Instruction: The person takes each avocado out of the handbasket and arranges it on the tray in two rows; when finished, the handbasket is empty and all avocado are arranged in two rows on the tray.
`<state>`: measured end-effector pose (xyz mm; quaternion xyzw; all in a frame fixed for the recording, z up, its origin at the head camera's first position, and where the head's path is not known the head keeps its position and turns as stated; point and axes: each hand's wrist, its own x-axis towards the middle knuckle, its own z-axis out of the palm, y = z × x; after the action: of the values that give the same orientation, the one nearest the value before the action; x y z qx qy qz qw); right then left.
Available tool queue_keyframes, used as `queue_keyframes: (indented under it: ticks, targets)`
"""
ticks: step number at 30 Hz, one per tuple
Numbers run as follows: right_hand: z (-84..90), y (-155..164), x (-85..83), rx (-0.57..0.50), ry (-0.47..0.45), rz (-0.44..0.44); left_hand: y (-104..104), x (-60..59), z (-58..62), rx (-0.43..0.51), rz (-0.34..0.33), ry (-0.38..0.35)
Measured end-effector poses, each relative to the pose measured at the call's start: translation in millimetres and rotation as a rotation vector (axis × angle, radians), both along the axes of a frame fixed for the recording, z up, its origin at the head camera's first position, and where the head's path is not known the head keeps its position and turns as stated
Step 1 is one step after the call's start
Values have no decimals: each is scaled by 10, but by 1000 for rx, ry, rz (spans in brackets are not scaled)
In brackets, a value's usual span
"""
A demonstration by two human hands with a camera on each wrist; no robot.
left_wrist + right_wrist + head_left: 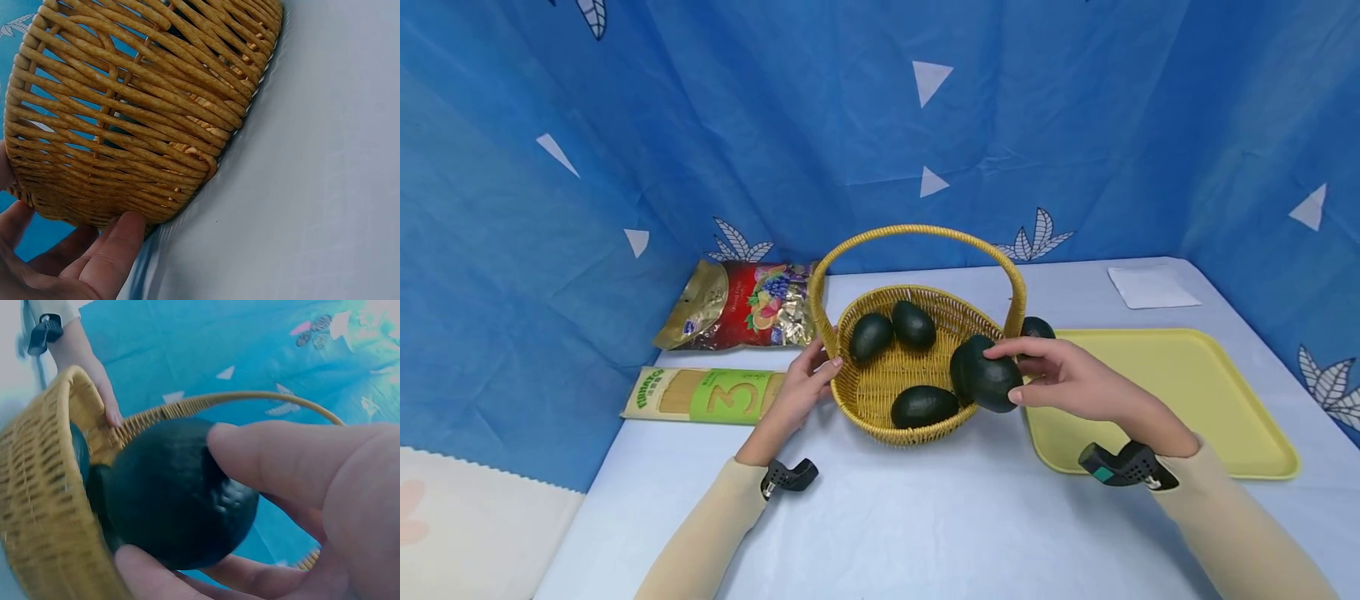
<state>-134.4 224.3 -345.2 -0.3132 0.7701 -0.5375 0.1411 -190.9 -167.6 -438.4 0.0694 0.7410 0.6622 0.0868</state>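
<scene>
- A dark avocado (992, 377) is gripped by the right hand (1067, 379) right over the wicker basket's (880, 412) right rim.
- The basket's left wall is touched by the left hand (797, 392), fingers relaxed.
- Three more avocados (922, 406) are sat inside the basket.

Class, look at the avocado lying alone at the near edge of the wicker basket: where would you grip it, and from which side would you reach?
Grip the near avocado across its narrow middle, coming from above. It lies on its side against the basket's near wall, so only its top is open; the handle arches farther back, leaving that approach free.
</scene>
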Motion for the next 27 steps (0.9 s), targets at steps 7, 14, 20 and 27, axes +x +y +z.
queue_keyframes:
  ticks: [7, 14, 20, 27]
  targets:
    - [-60, 478, 116, 41, 57, -59, -6, 9, -5, -11, -3, 0]
    - [-133, 943, 94, 139, 101, -220, -19, -6, -12, -29, -4, -1]
    - [-166, 1238, 18, 191, 103, -329, -21, 5, 0, -23, -14, -2]
    - [-281, 1464, -87, 162, 82, -354, -18, 18, 12, -25, -18, 15]
